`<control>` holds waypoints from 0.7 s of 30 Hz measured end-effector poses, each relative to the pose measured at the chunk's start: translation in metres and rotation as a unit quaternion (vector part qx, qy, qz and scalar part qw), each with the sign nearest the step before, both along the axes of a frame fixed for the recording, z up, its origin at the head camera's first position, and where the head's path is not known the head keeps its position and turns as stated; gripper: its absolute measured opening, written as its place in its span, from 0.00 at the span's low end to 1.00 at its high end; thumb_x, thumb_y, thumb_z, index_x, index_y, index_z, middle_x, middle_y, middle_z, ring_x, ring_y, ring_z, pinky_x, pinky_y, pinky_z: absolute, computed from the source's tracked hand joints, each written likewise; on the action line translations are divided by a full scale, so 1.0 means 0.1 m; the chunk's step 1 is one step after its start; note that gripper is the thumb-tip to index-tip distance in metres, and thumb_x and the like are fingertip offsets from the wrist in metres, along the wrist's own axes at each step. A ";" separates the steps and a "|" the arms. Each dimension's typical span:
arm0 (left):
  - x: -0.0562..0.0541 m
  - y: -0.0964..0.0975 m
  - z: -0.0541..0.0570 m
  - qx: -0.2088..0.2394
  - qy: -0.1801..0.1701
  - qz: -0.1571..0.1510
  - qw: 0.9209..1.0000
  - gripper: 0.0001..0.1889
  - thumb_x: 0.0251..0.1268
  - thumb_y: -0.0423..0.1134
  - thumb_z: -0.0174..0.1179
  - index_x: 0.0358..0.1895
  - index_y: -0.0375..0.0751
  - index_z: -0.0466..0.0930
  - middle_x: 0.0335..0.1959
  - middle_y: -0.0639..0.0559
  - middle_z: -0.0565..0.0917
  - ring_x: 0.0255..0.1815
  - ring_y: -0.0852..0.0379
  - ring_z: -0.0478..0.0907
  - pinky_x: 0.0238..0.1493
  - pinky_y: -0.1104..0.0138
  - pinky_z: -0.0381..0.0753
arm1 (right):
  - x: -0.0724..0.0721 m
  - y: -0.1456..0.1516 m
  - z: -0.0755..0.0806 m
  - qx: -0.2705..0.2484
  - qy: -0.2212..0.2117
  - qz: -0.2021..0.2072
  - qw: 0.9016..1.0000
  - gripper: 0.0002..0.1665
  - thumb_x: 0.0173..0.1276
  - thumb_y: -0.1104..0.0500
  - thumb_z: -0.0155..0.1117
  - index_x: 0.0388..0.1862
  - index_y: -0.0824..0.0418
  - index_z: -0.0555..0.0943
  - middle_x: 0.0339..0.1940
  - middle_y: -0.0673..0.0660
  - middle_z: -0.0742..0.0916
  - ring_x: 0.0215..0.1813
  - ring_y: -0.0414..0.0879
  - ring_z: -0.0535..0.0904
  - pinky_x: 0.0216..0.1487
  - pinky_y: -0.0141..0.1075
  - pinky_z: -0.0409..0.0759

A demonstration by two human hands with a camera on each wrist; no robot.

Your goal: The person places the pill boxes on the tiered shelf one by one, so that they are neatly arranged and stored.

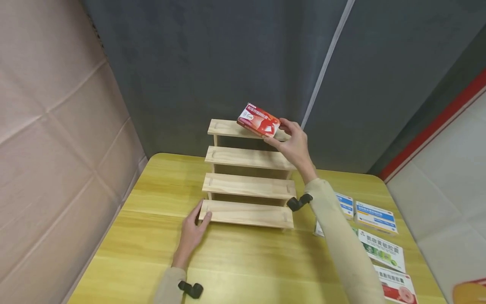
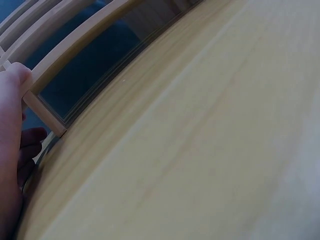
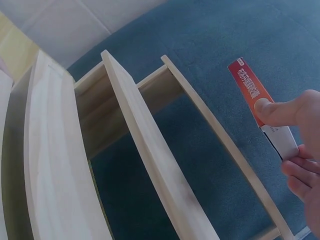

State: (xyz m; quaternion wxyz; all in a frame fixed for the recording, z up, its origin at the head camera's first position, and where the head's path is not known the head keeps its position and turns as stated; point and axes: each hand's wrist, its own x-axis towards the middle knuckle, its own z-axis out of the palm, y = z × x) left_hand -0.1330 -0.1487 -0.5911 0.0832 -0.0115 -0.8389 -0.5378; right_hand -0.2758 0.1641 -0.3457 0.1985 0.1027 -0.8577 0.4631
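A stepped wooden rack [image 1: 247, 214] with several plank tiers stands on the table. My right hand [image 1: 294, 143] pinches a red and white medicine box [image 1: 260, 121] by its right end, thumb on one side and fingers on the other. In the head view the box overlaps the top tier; in the right wrist view the medicine box [image 3: 247, 90] appears apart from the top plank [image 3: 225, 140]. My left hand [image 1: 191, 232] grips the left end of the lowest tier, thumb on top. In the left wrist view that thumb [image 2: 19, 75] lies at the plank's corner.
At the right of the table [image 1: 144, 236] lie several medicine boxes: blue and white ones [image 1: 376, 217], a green and white one [image 1: 381, 249] and a red and white one [image 1: 396, 285]. A dark curtain [image 1: 212, 63] hangs behind the rack. Light panels flank both sides.
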 end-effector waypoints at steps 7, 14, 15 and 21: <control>0.00 -0.01 0.00 -0.003 -0.001 0.001 1.000 0.34 0.75 0.56 0.57 0.79 0.51 0.61 0.78 0.43 0.66 0.78 0.36 0.62 0.79 0.41 0.59 | -0.07 -0.06 0.03 0.011 -0.014 0.007 1.000 0.46 0.53 0.52 0.83 0.69 0.64 0.76 0.60 0.63 0.83 0.65 0.57 0.79 0.77 0.50 0.67; 0.00 0.01 0.00 0.008 0.003 0.004 1.000 0.33 0.74 0.55 0.59 0.78 0.50 0.63 0.77 0.44 0.67 0.78 0.38 0.62 0.80 0.43 0.60 | -0.15 -0.09 0.05 0.013 -0.031 0.028 0.999 0.46 0.54 0.52 0.82 0.70 0.64 0.75 0.63 0.63 0.82 0.65 0.56 0.79 0.77 0.50 0.69; 0.00 0.01 0.00 0.008 0.005 0.004 1.000 0.33 0.74 0.54 0.59 0.78 0.50 0.63 0.77 0.44 0.67 0.78 0.38 0.63 0.80 0.43 0.60 | -0.17 -0.10 0.06 0.015 -0.034 0.032 0.999 0.46 0.55 0.53 0.81 0.70 0.65 0.74 0.64 0.63 0.81 0.65 0.56 0.79 0.76 0.49 0.71; 0.02 0.01 0.02 0.011 0.006 0.000 1.000 0.33 0.75 0.54 0.58 0.78 0.51 0.63 0.77 0.43 0.67 0.78 0.38 0.62 0.79 0.42 0.59 | -0.25 -0.16 0.09 0.032 -0.054 0.033 0.997 0.47 0.57 0.50 0.80 0.72 0.65 0.72 0.67 0.62 0.80 0.66 0.53 0.79 0.74 0.44 0.74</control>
